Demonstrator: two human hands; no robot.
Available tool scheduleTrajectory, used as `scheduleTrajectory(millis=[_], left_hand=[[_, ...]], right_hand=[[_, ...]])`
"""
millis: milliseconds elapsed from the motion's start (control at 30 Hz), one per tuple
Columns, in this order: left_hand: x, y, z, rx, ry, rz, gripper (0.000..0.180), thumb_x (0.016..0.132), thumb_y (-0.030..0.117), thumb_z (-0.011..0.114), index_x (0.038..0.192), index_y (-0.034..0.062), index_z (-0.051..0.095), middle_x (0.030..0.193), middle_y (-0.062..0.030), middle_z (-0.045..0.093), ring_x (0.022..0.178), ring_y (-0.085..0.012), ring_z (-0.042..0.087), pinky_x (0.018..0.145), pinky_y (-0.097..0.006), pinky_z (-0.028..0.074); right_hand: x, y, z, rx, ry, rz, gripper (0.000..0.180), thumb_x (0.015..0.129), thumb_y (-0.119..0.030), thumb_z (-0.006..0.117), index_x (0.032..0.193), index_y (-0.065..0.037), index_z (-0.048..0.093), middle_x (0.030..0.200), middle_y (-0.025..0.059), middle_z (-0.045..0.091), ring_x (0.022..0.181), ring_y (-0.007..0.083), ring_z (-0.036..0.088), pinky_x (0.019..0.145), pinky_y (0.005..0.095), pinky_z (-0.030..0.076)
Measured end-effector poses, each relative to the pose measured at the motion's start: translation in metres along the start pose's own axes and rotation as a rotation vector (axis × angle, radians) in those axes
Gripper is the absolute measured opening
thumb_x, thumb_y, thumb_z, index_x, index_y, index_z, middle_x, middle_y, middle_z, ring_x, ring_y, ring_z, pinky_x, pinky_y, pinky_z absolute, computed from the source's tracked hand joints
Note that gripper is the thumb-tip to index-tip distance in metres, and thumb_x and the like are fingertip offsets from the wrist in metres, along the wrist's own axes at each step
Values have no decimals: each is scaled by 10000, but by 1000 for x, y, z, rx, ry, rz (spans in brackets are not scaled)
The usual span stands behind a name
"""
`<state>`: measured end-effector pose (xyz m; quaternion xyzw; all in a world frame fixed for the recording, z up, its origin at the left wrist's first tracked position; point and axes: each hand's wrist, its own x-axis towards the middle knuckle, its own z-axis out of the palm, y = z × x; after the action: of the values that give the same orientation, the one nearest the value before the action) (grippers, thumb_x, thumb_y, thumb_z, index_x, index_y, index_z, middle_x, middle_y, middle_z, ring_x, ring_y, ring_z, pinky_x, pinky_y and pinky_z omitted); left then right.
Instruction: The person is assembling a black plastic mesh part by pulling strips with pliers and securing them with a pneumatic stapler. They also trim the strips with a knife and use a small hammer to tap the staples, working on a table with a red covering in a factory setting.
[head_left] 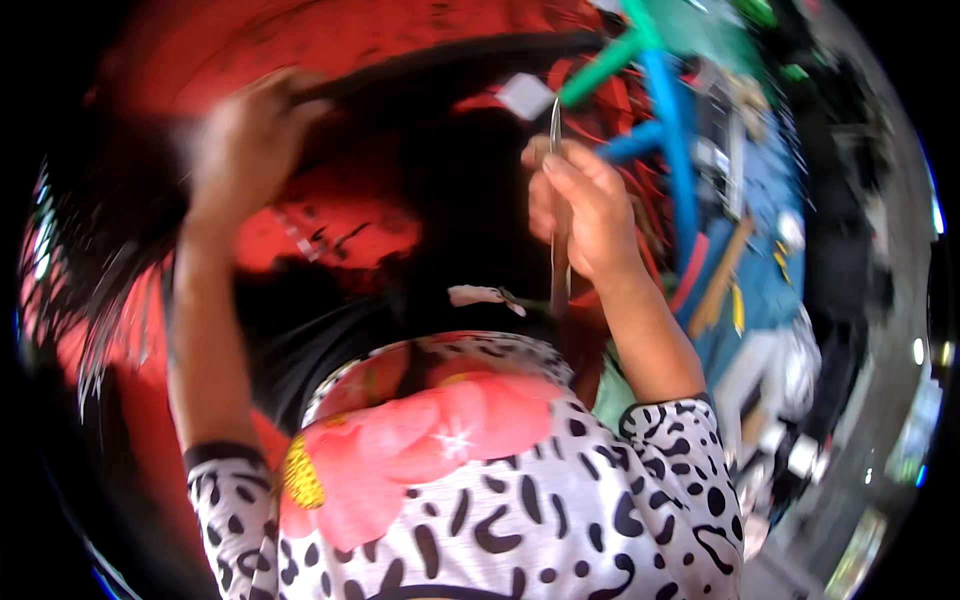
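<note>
My left hand (pixel 250 145), smeared by motion, is raised at the upper left with its fingers closed on a bundle of black, hair-like strands (pixel 420 70). A long dark band of it curves off to the right, and loose dark fibres (pixel 110 290) fan out at the far left. Held nearly upright, a slim pointed metal tool (pixel 556 120) is gripped in my right hand (pixel 585 200). Its bright tip points up past the thumb, and its long narrow end reaches down toward my lap. The tool's exact kind is unclear.
Red sheeting (pixel 350 220) spreads ahead and to the left. Green (pixel 605 65) and blue (pixel 668 130) tubes stand right of my right hand. A small white square (pixel 526 97) lies beyond it. Mixed items, including a wooden stick (pixel 722 275), crowd the right.
</note>
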<state>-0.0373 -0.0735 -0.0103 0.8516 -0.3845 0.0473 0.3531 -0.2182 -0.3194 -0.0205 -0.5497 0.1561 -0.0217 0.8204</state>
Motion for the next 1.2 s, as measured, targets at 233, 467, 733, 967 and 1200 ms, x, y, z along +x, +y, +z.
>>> scheduleTrajectory(millis=[233,467,733,967,1200], left_hand=[[-13,1,-22,76,-76,-152,384,765,75,684,1134,4,606,1000,-148,669,901,-222,654,817,-304,485],[-12,0,-9,30,21,38,693,631,-14,654,1294,103,485,956,-158,652,757,-276,615,727,-350,485],[5,-4,-13,-111,-33,53,712,625,-44,587,1314,32,423,927,-164,639,844,-332,611,775,-372,476],[8,10,-25,-213,-45,66,636,605,-95,558,1228,9,492,937,-170,645,858,-324,639,772,-355,496],[8,-8,-16,-363,170,71,373,673,-65,534,1035,2,601,838,-183,662,806,-308,666,715,-361,530]], right_hand=[[-96,-75,-318,-1034,956,-368,97,864,-89,593,937,-39,554,719,24,557,543,144,519,461,261,432],[-125,-111,-350,-2011,1037,461,453,800,-217,633,1221,-67,564,1099,231,627,1044,400,587,909,449,461],[44,-57,35,-1168,-219,-584,391,832,-77,682,1195,0,560,1066,130,633,938,172,626,818,321,518],[110,-20,120,-1190,-467,-1162,225,761,-106,702,965,-34,641,900,128,626,877,316,596,772,371,483],[98,-4,108,-848,-395,-1050,87,799,11,665,883,0,645,836,114,634,746,231,615,656,289,494]])
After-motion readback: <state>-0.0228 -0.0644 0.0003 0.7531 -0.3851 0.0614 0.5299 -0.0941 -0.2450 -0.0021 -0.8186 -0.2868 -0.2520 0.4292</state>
